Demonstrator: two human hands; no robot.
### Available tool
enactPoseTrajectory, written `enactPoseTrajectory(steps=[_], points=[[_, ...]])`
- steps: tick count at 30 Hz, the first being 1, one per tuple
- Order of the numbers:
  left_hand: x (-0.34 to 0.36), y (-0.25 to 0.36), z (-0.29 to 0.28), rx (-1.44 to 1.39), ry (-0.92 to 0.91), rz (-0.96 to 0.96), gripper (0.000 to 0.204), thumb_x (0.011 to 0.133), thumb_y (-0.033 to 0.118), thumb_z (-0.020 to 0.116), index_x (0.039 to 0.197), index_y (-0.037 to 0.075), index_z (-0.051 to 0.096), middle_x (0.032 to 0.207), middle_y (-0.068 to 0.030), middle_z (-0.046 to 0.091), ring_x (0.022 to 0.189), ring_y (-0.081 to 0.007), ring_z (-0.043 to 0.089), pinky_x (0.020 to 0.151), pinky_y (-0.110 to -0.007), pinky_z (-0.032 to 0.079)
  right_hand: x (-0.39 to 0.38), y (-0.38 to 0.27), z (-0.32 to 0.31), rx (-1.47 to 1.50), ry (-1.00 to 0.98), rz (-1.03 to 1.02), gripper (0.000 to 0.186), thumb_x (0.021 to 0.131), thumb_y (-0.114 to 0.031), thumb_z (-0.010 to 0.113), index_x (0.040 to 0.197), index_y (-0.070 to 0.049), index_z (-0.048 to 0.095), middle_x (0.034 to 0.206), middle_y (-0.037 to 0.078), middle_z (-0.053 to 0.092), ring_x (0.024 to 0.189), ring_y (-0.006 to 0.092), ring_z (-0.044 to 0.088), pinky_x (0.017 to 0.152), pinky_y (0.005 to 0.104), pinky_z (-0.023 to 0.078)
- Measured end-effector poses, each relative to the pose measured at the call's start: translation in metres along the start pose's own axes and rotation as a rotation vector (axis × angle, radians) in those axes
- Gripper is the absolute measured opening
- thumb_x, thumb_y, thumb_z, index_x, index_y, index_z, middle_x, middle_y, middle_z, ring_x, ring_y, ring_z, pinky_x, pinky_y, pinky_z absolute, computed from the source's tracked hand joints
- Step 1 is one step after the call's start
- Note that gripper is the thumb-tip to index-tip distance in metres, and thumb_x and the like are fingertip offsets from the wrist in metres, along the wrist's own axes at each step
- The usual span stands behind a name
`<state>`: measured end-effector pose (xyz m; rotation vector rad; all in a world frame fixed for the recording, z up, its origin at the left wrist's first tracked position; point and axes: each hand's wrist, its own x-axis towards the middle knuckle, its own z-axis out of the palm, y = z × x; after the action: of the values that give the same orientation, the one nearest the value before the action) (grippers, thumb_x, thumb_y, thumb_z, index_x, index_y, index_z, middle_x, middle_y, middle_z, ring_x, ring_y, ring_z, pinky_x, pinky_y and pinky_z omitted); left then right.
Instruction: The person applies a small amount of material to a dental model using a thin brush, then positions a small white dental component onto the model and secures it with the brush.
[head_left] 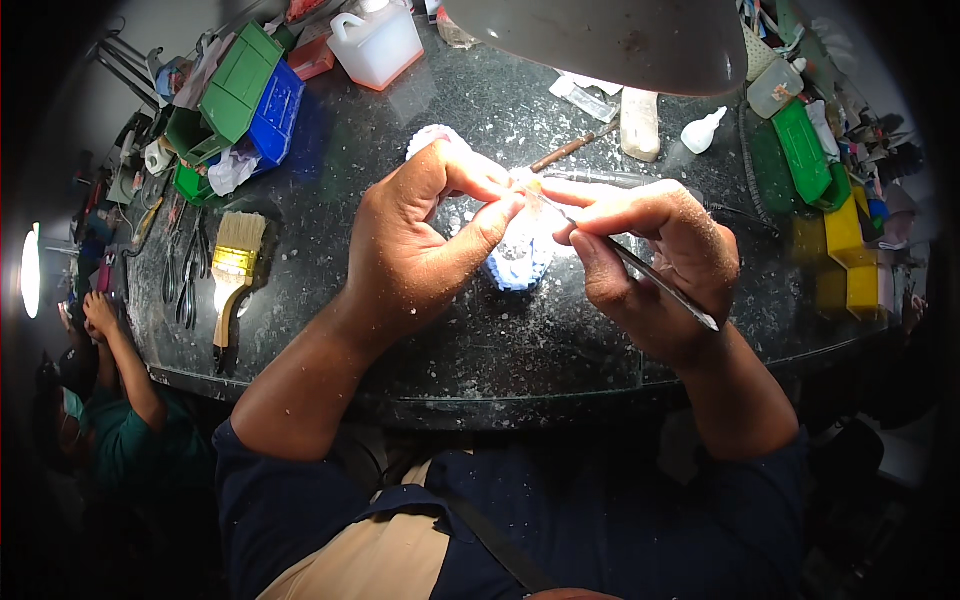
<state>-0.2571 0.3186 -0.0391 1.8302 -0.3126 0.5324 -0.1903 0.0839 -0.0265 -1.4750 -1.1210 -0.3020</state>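
Note:
My left hand [425, 225] is closed in a pinch, thumb and forefinger together on a small pale piece [522, 182] that the glare washes out. My right hand [655, 255] grips a slim metal hand tool [660, 275] like a pen, its tip at that piece and its flat end pointing down to the right. On the bench beneath the fingertips lies a blue and white lumpy object [517, 272], its upper part too bright to make out. Behind my left hand a pinkish-white rounded thing [436, 135] is partly covered.
A lamp shade [610, 40] hangs over the dusty dark bench [470, 385]. Left are a flat brush [235, 265], pliers [187, 285] and bins [240, 80]; a jug [378, 50] stands behind. Right are a dropper bottle [703, 131] and more bins [805, 155]. Another person [125, 400] sits far left.

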Motion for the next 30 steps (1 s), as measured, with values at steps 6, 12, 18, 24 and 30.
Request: enactPoseTrajectory(steps=[6,12,18,24,30], points=[[0.000,-0.001,0.000,0.012,-0.001,0.009,0.015,0.096,0.001,0.082,0.098,0.004,0.067,0.101,-0.0105,0.077,0.097,-0.0179,0.075,0.089,-0.033,0.058,0.000,-0.004,-0.001,-0.030,-0.008,0.036,0.020,0.088,0.009,0.085,0.105,0.005,0.074,0.102,0.020,0.082,0.100,0.0235,0.084,0.084,0.0325,0.065],[-0.003,0.002,-0.006,0.034,-0.103,-0.080,0.016,0.101,-0.006,0.077,0.110,0.003,0.067,0.116,-0.0101,0.072,0.117,-0.0165,0.070,0.113,-0.037,0.051,0.005,-0.005,-0.003,-0.114,-0.041,-0.027,0.022,0.086,0.008,0.085,0.103,0.003,0.073,0.103,0.021,0.083,0.098,0.0254,0.085,0.083,0.0336,0.065],[-0.001,0.001,-0.007,0.058,-0.108,-0.065,0.016,0.100,-0.005,0.078,0.109,0.003,0.067,0.115,-0.0084,0.071,0.116,-0.0160,0.069,0.120,-0.041,0.046,0.007,-0.009,-0.005,-0.213,-0.073,-0.064,0.023,0.085,0.007,0.086,0.104,0.002,0.073,0.105,0.021,0.082,0.097,0.0277,0.084,0.085,0.0352,0.066],[-0.002,0.005,-0.005,-0.024,-0.094,-0.141,0.017,0.099,-0.005,0.079,0.108,0.004,0.068,0.112,-0.0063,0.070,0.118,-0.0156,0.067,0.130,-0.047,0.035,0.007,-0.010,-0.006,-0.226,-0.076,-0.069,0.024,0.083,0.010,0.084,0.102,0.001,0.072,0.103,0.019,0.082,0.097,0.0274,0.084,0.085,0.0361,0.066],[-0.001,0.001,-0.005,0.000,-0.107,-0.074,0.016,0.100,-0.006,0.078,0.109,0.004,0.067,0.113,-0.0056,0.069,0.121,-0.0166,0.064,0.128,-0.045,0.037,0.005,-0.009,-0.006,-0.256,-0.105,-0.066,0.024,0.083,0.014,0.080,0.101,0.001,0.070,0.104,0.019,0.083,0.100,0.0278,0.085,0.088,0.0364,0.066]])
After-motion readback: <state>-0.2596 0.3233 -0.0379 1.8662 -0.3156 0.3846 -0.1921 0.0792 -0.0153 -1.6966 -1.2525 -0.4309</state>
